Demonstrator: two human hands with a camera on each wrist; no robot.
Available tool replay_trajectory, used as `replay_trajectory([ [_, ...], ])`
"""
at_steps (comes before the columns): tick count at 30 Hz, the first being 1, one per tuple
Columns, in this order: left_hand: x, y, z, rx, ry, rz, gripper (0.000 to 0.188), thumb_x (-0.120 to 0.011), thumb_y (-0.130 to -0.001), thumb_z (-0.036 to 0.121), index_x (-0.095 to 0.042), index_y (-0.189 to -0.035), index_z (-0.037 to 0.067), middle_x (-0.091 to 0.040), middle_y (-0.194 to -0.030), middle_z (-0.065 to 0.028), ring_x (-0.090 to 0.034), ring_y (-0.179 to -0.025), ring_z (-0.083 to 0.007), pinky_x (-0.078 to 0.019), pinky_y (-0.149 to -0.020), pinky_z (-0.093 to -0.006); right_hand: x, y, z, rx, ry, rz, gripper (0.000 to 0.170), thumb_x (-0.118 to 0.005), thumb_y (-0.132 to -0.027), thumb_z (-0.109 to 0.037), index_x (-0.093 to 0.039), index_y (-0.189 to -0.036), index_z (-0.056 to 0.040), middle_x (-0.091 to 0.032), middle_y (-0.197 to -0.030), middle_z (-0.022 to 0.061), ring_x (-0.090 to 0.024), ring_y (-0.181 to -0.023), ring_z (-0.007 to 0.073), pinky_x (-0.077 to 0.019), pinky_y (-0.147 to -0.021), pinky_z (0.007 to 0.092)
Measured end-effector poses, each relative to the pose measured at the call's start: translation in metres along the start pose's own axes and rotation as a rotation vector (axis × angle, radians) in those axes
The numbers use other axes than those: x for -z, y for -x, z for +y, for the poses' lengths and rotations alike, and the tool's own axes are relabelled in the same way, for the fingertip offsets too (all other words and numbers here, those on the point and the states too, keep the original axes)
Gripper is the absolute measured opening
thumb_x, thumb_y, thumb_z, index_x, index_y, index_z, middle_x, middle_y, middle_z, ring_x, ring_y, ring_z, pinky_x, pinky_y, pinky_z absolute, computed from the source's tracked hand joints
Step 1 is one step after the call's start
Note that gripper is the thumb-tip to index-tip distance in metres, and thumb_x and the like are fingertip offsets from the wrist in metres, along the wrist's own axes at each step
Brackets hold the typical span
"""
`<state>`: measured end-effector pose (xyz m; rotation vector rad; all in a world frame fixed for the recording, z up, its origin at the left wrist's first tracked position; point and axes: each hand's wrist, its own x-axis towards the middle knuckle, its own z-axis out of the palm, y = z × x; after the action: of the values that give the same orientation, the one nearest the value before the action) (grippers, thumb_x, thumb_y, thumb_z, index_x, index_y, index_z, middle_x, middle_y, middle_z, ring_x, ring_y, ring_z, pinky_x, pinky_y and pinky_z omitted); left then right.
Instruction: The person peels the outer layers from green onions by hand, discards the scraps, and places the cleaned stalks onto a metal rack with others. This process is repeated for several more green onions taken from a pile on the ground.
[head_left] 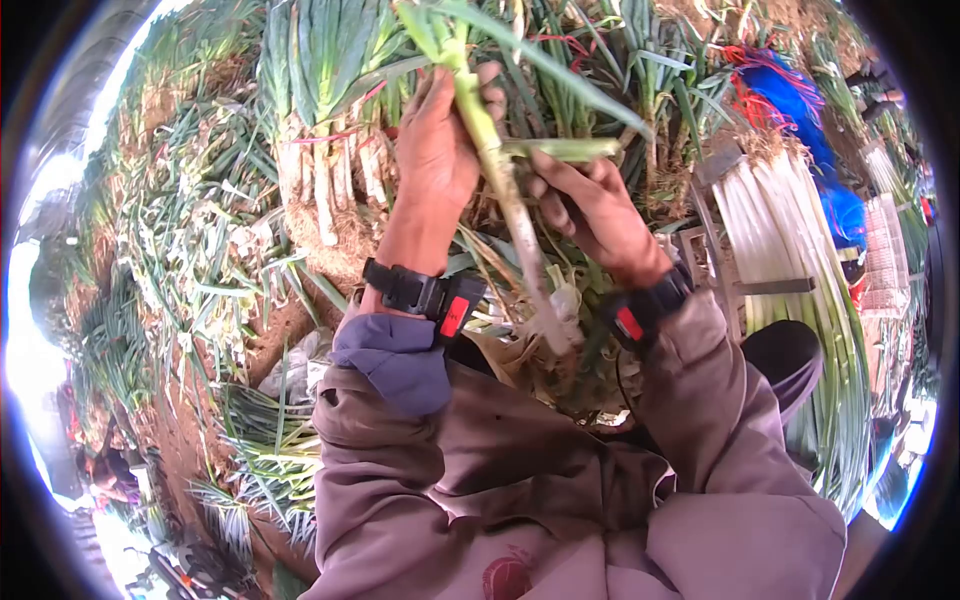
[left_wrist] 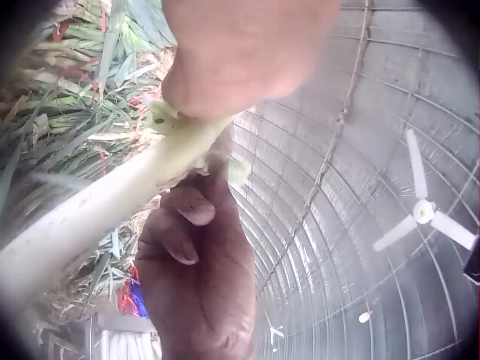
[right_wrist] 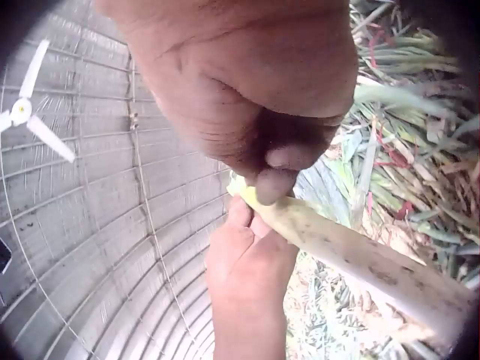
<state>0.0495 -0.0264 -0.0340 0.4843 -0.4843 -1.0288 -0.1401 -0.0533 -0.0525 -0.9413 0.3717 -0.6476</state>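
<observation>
A long leek (head_left: pixel 516 215) slants across the head view, its green top up and its pale, dirt-specked root end down between the forearms. My left hand (head_left: pixel 432 145) grips it just below the leaves. On the other side, my right hand (head_left: pixel 597 205) pinches a short green leaf strip (head_left: pixel 585 150) that sticks out sideways from the stalk. In the left wrist view, the white leek shaft (left_wrist: pixel 97 196) runs under the left hand, with the curled right fingers (left_wrist: pixel 176 240) close by. From the right wrist, thumb and fingertips meet at the stalk's upper part.
Tied leek bundles (head_left: pixel 325 150) stand ahead, roots down. A large stack of cleaned leeks (head_left: pixel 790 230) lies in a metal frame at right, beside blue plastic twine (head_left: pixel 805 120). Leaf scraps (head_left: pixel 215 240) cover the ground at left, near loose leeks (head_left: pixel 270 445).
</observation>
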Motion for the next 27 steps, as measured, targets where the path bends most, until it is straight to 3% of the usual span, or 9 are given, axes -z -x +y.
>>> replay_trajectory([
  [3,0.003,-0.001,0.003,0.029,0.054,0.056,0.026,-0.057,-0.103,0.023,-0.056,-0.117,0.001,-0.07,-0.102,-0.0183,-0.065,-0.074,-0.0226,-0.055,-0.067,-0.0334,0.005,0.004,0.003,0.175,0.044,0.032,0.018,-0.062,-0.101,-0.024,-0.067,-0.102,-0.0061,-0.068,-0.082,0.0015,-0.061,-0.065,0.0067,-0.0446,-0.051,0.0231],
  [5,0.008,-0.005,0.008,0.013,0.034,0.046,0.027,-0.057,-0.103,0.024,-0.057,-0.116,0.001,-0.069,-0.1,-0.0168,-0.064,-0.072,-0.0216,-0.0547,-0.067,-0.0326,0.007,-0.008,-0.01,0.216,-0.014,0.147,0.025,-0.064,-0.1,-0.027,-0.062,-0.112,-0.0058,-0.067,-0.095,0.0042,-0.065,-0.069,0.0097,-0.0478,-0.055,0.0239],
  [10,0.002,0.0,-0.004,-0.032,-0.026,0.037,0.031,-0.053,-0.104,0.027,-0.056,-0.118,0.0,-0.068,-0.102,-0.017,-0.068,-0.092,-0.0249,-0.058,-0.08,-0.0373,-0.015,-0.002,-0.026,0.052,0.523,0.009,0.052,-0.074,-0.092,-0.03,-0.058,-0.123,0.0079,-0.068,-0.096,0.0084,-0.065,-0.074,0.0105,-0.0529,-0.061,0.0247],
  [11,-0.002,0.001,-0.007,-0.042,-0.077,0.037,0.03,-0.053,-0.104,0.027,-0.055,-0.119,0.001,-0.068,-0.103,-0.0169,-0.067,-0.09,-0.0244,-0.0577,-0.08,-0.0378,-0.017,-0.008,-0.016,0.122,0.657,0.02,0.047,-0.074,-0.092,-0.028,-0.061,-0.119,0.0093,-0.067,-0.088,0.0061,-0.061,-0.071,0.0077,-0.0511,-0.061,0.0252],
  [13,-0.008,0.005,-0.014,-0.017,-0.067,0.071,0.029,-0.054,-0.104,0.026,-0.055,-0.119,0.002,-0.069,-0.101,-0.0168,-0.067,-0.084,-0.0228,-0.0568,-0.076,-0.0366,-0.019,-0.017,-0.008,0.171,0.575,0.072,0.039,-0.073,-0.093,-0.025,-0.065,-0.111,0.0088,-0.065,-0.08,0.0034,-0.058,-0.068,0.0066,-0.0484,-0.059,0.0246],
  [17,-0.005,-0.001,-0.011,-0.076,-0.074,-0.02,0.029,-0.055,-0.104,0.027,-0.056,-0.118,0.002,-0.07,-0.098,-0.0165,-0.065,-0.076,-0.0205,-0.0552,-0.069,-0.0344,-0.018,-0.016,-0.003,0.183,0.497,0.105,0.03,-0.072,-0.094,-0.021,-0.067,-0.105,0.0067,-0.064,-0.076,0.0025,-0.057,-0.065,0.0067,-0.047,-0.058,0.0244],
  [21,-0.02,0.013,-0.016,0.011,-0.088,-0.011,0.029,-0.056,-0.103,0.028,-0.057,-0.116,0.002,-0.07,-0.09,-0.0149,-0.063,-0.069,-0.0184,-0.0532,-0.061,-0.0323,-0.018,0.003,-0.006,0.12,0.276,0.101,0.02,-0.069,-0.095,-0.015,-0.066,-0.099,0.0043,-0.063,-0.075,0.0017,-0.056,-0.062,0.0074,-0.0456,-0.057,0.0242],
  [23,-0.023,0.017,-0.02,0.056,-0.106,-0.054,0.031,-0.059,-0.102,0.027,-0.058,-0.121,0.003,-0.069,-0.098,-0.0152,-0.062,-0.075,-0.0198,-0.051,-0.066,-0.033,-0.014,0.011,-0.003,0.136,0.324,0.156,0.019,-0.069,-0.094,-0.014,-0.067,-0.097,0.0044,-0.064,-0.075,0.0011,-0.056,-0.063,0.0062,-0.0453,-0.056,0.0241],
  [27,-0.032,0.027,-0.033,0.058,-0.171,-0.044,0.031,-0.058,-0.102,0.031,-0.06,-0.113,0.002,-0.07,-0.09,-0.0124,-0.063,-0.067,-0.016,-0.0528,-0.06,-0.0309,-0.013,0.035,-0.005,0.202,0.603,0.237,0.017,-0.07,-0.092,-0.013,-0.068,-0.095,0.0038,-0.064,-0.075,-0.0002,-0.055,-0.063,0.0047,-0.0456,-0.056,0.0239],
])
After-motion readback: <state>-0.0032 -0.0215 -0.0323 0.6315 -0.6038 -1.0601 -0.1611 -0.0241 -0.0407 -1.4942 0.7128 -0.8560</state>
